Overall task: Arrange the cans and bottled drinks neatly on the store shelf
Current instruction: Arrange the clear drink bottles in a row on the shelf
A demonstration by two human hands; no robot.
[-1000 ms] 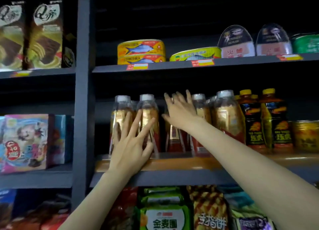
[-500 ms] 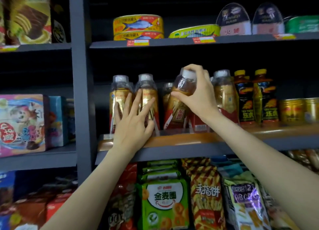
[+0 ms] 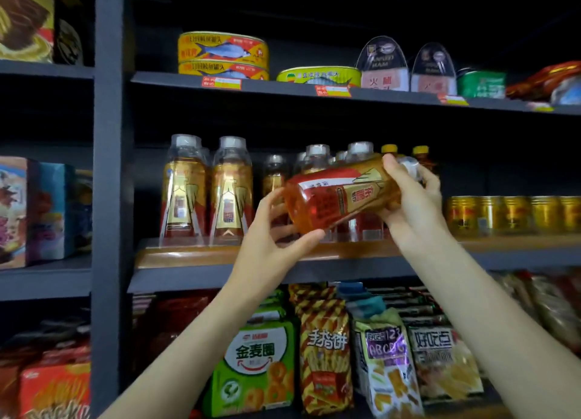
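- Tea bottle (image 3: pixel 342 197) lies tilted nearly sideways at frame centre, cap to the right, off the middle shelf (image 3: pixel 314 272)
- Left hand (image 3: pixel 267 245) grasps its base; right hand (image 3: pixel 412 198) grasps its neck
- Two matching bottles (image 3: pixel 209 189) stand upright at left; gold cans (image 3: pixel 512 214) at right
- Lower bags read 金麦圈 (image 3: pixel 254 368) and 手指饼 (image 3: pixel 325 352); an upper tin (image 3: pixel 382 65) reads 火腿

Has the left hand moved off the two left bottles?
Yes. The left hand went right, off the two left bottles, onto the held bottle's base.
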